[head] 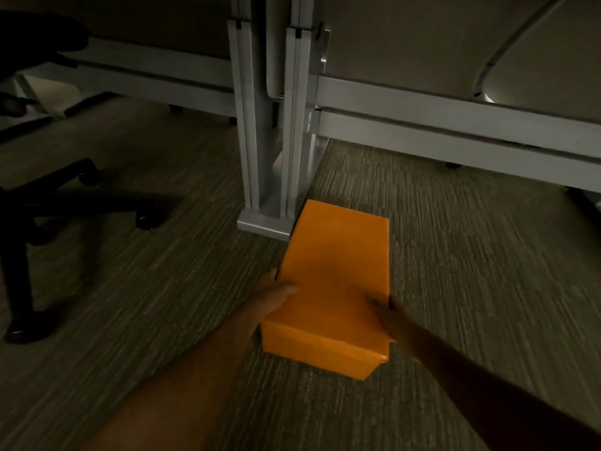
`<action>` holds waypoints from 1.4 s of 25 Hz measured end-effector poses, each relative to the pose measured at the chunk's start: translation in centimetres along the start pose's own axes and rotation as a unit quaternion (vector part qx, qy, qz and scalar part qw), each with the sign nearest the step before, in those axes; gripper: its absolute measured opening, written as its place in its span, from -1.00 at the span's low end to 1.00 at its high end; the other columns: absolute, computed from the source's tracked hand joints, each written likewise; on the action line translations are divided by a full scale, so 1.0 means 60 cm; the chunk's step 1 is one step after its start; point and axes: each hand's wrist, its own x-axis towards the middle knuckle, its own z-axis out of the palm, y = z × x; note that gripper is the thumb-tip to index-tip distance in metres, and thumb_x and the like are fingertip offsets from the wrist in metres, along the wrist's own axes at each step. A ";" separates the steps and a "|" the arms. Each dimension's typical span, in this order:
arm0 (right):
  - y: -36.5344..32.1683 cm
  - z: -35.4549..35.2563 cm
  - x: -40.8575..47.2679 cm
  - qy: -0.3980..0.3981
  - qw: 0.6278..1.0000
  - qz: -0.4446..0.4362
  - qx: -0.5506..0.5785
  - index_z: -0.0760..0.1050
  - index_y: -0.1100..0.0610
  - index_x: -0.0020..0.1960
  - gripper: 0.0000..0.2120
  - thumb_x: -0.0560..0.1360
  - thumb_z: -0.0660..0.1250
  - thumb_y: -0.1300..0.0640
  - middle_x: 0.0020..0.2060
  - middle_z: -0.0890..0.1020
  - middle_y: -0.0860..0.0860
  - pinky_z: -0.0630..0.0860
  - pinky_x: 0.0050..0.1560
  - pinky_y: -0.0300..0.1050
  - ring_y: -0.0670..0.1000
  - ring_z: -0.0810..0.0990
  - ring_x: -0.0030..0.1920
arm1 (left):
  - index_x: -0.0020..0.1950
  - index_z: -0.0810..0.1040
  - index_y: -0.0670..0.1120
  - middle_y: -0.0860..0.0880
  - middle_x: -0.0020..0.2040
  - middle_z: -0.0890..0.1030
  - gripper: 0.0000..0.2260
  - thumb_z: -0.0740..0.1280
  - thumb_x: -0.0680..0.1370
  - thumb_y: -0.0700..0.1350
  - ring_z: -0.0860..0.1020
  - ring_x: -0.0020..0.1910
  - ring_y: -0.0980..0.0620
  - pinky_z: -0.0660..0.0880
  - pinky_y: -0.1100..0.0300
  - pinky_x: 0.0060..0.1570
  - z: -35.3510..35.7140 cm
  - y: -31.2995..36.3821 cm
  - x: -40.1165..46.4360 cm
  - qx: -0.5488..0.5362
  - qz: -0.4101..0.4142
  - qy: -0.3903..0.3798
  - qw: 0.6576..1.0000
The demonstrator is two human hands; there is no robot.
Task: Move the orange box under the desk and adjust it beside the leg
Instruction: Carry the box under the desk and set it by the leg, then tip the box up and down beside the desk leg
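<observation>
An orange box [335,278] lies flat on the carpet, its far left corner touching the foot of the grey desk leg [270,151]. My left hand [271,296] grips the box's left side, thumb on its top. My right hand [385,315] grips the right side near the front corner. The fingers of both hands are partly hidden behind the box's sides.
A black office chair base with castors [81,203] stands at the left. Grey desk crossbars [455,128] run low along the back on both sides of the leg. Striped carpet [487,271] lies right of the box.
</observation>
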 end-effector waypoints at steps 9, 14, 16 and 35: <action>0.010 0.020 0.036 0.033 0.998 -0.011 0.056 0.18 0.02 0.59 -0.43 0.65 0.26 -0.04 0.43 0.46 0.13 0.54 0.07 0.09 0.17 0.55 0.27 | 0.63 0.11 0.06 -0.10 0.54 0.34 -0.32 0.35 0.59 0.09 0.35 0.47 -0.17 0.31 -0.11 0.43 0.015 0.000 0.014 0.090 0.057 0.062 0.992; -0.001 0.027 0.042 0.070 0.997 -0.022 0.010 0.15 0.03 0.62 -0.43 0.67 0.21 -0.03 0.46 0.43 0.17 0.51 0.23 0.23 0.24 0.49 0.36 | 0.64 0.09 -0.02 -0.13 0.58 0.27 -0.31 0.33 0.61 0.07 0.28 0.53 -0.18 0.22 -0.05 0.46 0.015 0.010 0.004 0.132 0.082 0.089 0.984; -0.002 0.026 0.045 0.082 0.996 -0.034 -0.008 0.14 -0.01 0.63 -0.42 0.66 0.21 -0.04 0.48 0.43 0.15 0.46 0.34 0.29 0.25 0.48 0.39 | 0.63 0.12 -0.04 -0.14 0.58 0.27 -0.31 0.35 0.59 0.08 0.27 0.53 -0.18 0.22 -0.06 0.49 0.011 0.014 0.001 0.145 0.097 0.105 0.979; 0.040 0.010 0.003 0.128 0.991 -0.007 -0.037 0.50 0.13 0.37 -0.68 0.63 0.30 0.11 0.02 0.66 0.16 0.62 0.00 0.26 0.25 0.66 0.01 | 0.59 0.22 0.07 0.02 0.24 0.57 -0.26 0.49 0.47 -0.07 0.56 0.01 0.08 0.48 0.10 0.00 0.015 -0.038 -0.021 -0.042 0.009 -0.015 0.999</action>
